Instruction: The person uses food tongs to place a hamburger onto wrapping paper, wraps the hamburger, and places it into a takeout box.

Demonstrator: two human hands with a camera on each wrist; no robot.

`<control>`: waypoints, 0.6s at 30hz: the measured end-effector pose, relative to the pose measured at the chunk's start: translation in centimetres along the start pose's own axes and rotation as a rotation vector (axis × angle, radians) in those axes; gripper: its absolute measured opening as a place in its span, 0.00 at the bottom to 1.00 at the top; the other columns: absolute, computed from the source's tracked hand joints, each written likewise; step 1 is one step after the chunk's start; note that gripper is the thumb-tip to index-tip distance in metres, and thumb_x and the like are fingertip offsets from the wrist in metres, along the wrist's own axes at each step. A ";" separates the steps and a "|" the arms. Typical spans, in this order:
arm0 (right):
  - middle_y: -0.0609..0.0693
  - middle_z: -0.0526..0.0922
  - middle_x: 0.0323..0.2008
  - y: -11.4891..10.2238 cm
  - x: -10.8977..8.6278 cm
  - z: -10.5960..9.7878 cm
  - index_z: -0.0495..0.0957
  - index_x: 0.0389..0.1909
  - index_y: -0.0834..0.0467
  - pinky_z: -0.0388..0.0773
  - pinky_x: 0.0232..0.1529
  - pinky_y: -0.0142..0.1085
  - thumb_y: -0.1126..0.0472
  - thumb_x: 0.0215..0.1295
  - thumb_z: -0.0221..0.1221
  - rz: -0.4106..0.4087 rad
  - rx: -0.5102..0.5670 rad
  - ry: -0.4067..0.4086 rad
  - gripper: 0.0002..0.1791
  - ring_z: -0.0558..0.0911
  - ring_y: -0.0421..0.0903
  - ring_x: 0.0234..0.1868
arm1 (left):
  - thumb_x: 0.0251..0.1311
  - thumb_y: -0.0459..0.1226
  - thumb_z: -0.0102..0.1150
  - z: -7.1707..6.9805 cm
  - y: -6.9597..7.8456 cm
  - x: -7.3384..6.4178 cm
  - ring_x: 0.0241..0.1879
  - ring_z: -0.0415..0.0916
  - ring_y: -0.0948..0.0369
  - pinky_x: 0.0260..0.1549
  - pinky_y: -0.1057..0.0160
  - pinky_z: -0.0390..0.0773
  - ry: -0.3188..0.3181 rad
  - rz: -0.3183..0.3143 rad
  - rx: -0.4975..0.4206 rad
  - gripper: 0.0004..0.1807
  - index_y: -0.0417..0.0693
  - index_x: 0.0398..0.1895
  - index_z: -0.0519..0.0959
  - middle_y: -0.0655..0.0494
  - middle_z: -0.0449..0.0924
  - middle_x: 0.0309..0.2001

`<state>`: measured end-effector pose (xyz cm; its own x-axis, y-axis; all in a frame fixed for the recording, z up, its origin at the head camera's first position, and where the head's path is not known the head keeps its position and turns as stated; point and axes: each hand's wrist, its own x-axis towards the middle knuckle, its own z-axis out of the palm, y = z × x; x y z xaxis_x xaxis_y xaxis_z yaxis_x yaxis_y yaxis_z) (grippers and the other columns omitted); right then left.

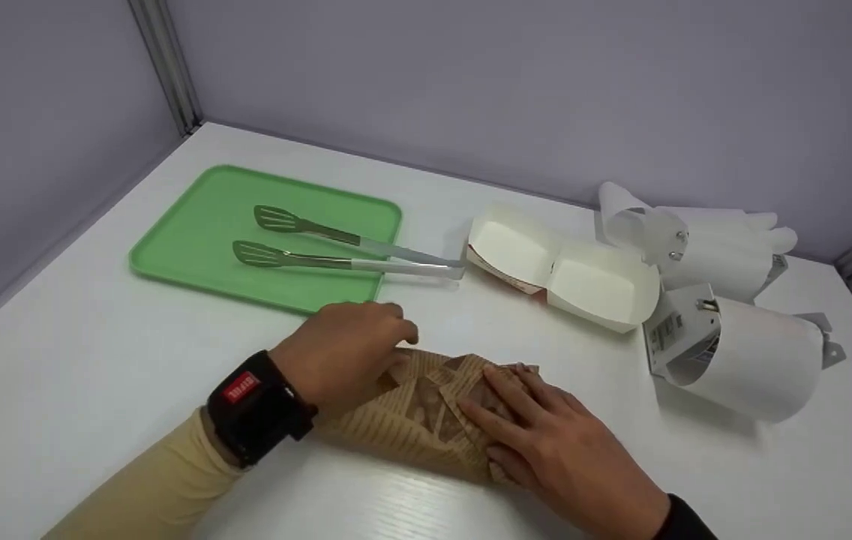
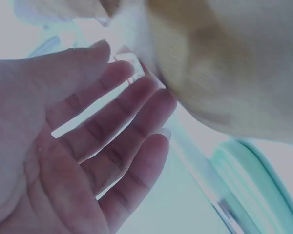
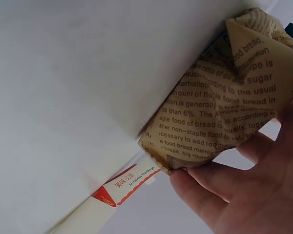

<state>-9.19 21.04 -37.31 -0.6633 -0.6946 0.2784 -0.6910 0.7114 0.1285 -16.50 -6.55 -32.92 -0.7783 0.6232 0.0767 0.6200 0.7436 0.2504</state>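
Left grip relaxed, right grip unclenched, pressing paper bundle, table beyond its near edge

The head view is evenly lit and mostly clear, with pale glare on the near part of the worktop and soft shadows under the white rolls. The left wrist view is washed out and bluish: strong light behind leaves the left grip in shade, and the tray is blurred. The right wrist view is greyer and crisper, with readable print on the wrapping paper.
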 end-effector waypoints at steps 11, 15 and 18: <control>0.50 0.69 0.74 0.6 -0.2 -0.3 0.67 0.74 0.37 0.79 0.61 0.51 0.49 0.69 0.63 0.055 0.051 -0.030 0.33 0.75 0.58 0.69 | 0.65 0.36 0.62 -0.1 -2.4 -0.3 0.48 0.85 0.54 0.46 0.51 0.84 -0.081 -0.135 -0.046 0.14 0.46 0.52 0.85 0.51 0.88 0.48; 0.50 0.69 0.74 0.9 -0.5 -0.4 0.67 0.74 0.38 0.78 0.61 0.51 0.48 0.69 0.63 0.069 0.054 -0.036 0.33 0.75 0.58 0.69 | 0.62 0.32 0.61 0.3 -3.1 -0.2 0.35 0.81 0.59 0.34 0.55 0.82 -0.094 -0.150 -0.010 0.07 0.43 0.41 0.86 0.53 0.87 0.37; 0.50 0.69 0.74 1.1 -0.5 -0.5 0.67 0.74 0.37 0.78 0.62 0.52 0.48 0.69 0.63 0.083 0.053 -0.046 0.33 0.75 0.59 0.69 | 0.62 0.34 0.64 0.4 -3.4 -0.1 0.26 0.72 0.61 0.25 0.60 0.75 -0.115 -0.183 0.012 0.04 0.43 0.30 0.83 0.56 0.80 0.27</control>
<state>-9.48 22.25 -36.81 -0.7304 -0.6388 0.2417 -0.6468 0.7606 0.0559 -18.49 -9.06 -34.18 -0.8621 0.5005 -0.0794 0.4711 0.8492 0.2386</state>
